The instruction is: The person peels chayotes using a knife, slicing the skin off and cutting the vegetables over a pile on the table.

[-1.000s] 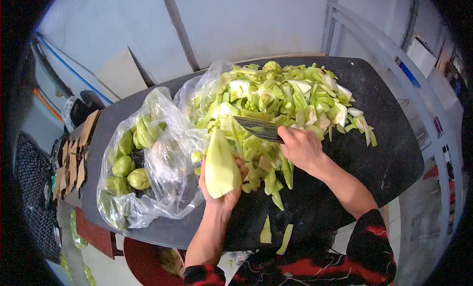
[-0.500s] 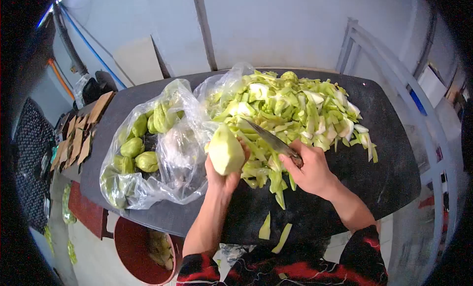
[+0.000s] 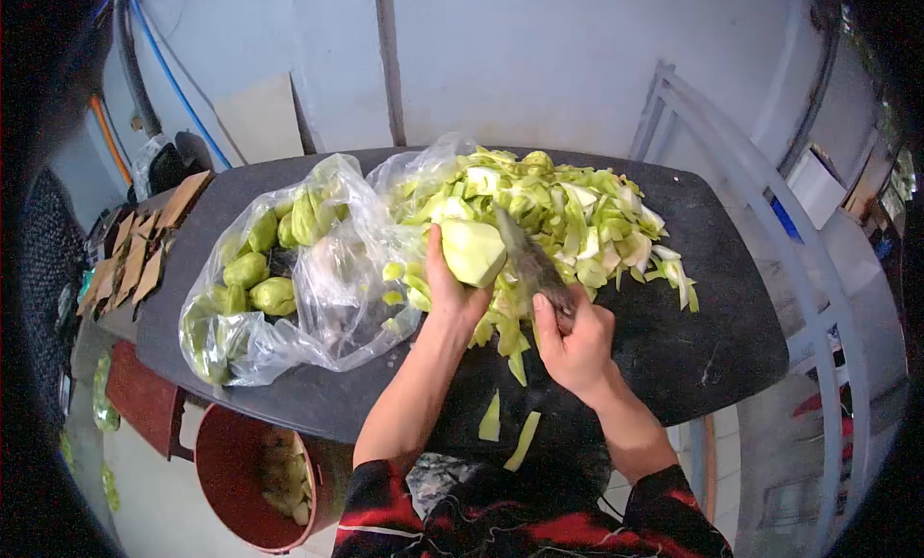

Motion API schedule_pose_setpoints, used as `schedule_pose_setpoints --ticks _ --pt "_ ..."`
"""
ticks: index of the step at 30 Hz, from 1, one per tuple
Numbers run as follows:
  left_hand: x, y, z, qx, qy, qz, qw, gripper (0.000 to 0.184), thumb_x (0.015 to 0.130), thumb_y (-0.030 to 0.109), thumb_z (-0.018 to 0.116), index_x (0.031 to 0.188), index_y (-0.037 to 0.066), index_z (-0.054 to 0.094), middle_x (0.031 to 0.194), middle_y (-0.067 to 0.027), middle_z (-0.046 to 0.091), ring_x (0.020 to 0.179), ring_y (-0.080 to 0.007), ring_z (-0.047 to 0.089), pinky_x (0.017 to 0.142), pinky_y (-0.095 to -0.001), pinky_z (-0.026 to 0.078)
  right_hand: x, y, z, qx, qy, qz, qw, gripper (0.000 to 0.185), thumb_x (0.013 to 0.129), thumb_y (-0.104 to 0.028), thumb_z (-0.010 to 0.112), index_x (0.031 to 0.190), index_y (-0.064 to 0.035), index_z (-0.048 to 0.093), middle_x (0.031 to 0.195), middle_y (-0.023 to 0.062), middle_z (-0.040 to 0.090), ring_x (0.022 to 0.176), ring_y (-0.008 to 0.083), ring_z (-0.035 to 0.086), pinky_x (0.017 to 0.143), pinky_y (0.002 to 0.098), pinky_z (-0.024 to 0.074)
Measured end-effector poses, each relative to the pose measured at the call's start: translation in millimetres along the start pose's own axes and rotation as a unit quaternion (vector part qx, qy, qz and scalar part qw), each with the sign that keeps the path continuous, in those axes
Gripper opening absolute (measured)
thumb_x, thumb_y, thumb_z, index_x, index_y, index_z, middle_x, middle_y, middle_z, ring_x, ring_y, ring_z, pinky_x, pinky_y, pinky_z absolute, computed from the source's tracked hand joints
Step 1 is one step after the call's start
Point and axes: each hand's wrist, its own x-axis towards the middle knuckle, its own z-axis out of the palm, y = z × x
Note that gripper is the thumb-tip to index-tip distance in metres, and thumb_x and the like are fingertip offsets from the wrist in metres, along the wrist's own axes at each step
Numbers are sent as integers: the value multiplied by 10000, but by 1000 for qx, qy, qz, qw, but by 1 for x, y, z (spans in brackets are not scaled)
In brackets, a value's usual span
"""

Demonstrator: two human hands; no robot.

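A peeled, pale green chayote rests in my left hand, whose fingers wrap round its near side and underside. My right hand grips a knife by the handle; its blade is smeared by motion and points up and away, just right of the chayote. Behind both hands a large heap of green peelings spreads over the dark table. To the left, several unpeeled chayotes lie in a clear plastic bag.
Two loose peel strips lie by the table's near edge. Below left on the floor stands a red-brown bucket with pale pieces inside. A grey metal railing runs along the right. Cardboard pieces lie at the left.
The chayote has turned in my left hand, its end now tipped to the right. The knife has swung more upright beside it. The whole view has shifted slightly.
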Motion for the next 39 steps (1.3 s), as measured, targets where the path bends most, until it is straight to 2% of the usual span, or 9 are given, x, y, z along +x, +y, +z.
schedule_pose_setpoints --ticks 7,8,13,21,23,29,33,37,39 --pt "-15 -18 8 -17 -59 -3 998 471 982 521 423 1199 128 565 1068 -44 656 973 -220 626 890 -394 490 -11 -14 6 -19 17 2 1000 110 901 -110 630 933 -15 585 643 140 637 560 334 654 485 393 496" --pt "-23 -20 17 -20 -1 6 1000 461 987 507 423 1198 123 564 1064 -40 656 971 -209 624 887 -377 487 -14 -10 11 -20 16 3 1000 110 901 -110 630 933 -15 585 643 140 637 560 334 654 485 393 496" --pt "-18 -5 10 9 -12 -4 1000 416 980 460 450 1190 120 565 1053 -45 655 965 -206 622 880 -372 491 -14 -1 20 -8 29 7 1000 163 899 -120 650 853 -1 549 527 96 524 439 225 575 439 324 416" --pt "-17 19 23 108 52 20 993 396 846 310 622 1198 152 534 902 -110 617 753 -267 624 681 -418 539 -30 -4 23 0 15 -34 999 185 885 -141 672 796 -2 588 549 105 568 470 246 612 449 322 436" --pt "-12 19 4 91 44 -40 994 359 833 293 610 1157 158 533 874 -110 602 752 -273 619 673 -416 540 -37 -1 27 -9 16 -33 999 174 877 -132 678 798 -1 595 570 115 589 496 246 639 453 312 448" --pt "-7 13 -13 130 37 54 989 382 817 292 604 1161 182 481 885 -112 575 756 -279 613 667 -425 535 -46 18 42 3 14 -6 1000 157 869 -90 676 775 -3 586 583 112 608 502 201 646 457 297 457" --pt "-13 12 -11 81 49 -53 994 353 805 288 601 1126 190 490 840 -97 571 721 -277 614 667 -434 532 -52 27 47 -8 23 -54 998 195 865 -85 677 735 -2 558 566 103 577 476 189 622 430 297 422" --pt "-10 7 -13 156 45 51 985 314 807 317 595 1079 184 510 821 -98 579 706 -273 614 671 -426 531 -44 22 43 7 -8 -9 1000 216 865 -88 676 717 -5 542 552 98 549 449 180 587 416 296 394" --pt "-17 8 -7 101 60 -42 992 286 817 294 581 1062 175 496 816 -98 571 706 -269 614 644 -413 528 -46 26 46 -4 9 -36 999 237 869 -88 669 701 -8 521 542 93 524 441 166 566 414 298 380"
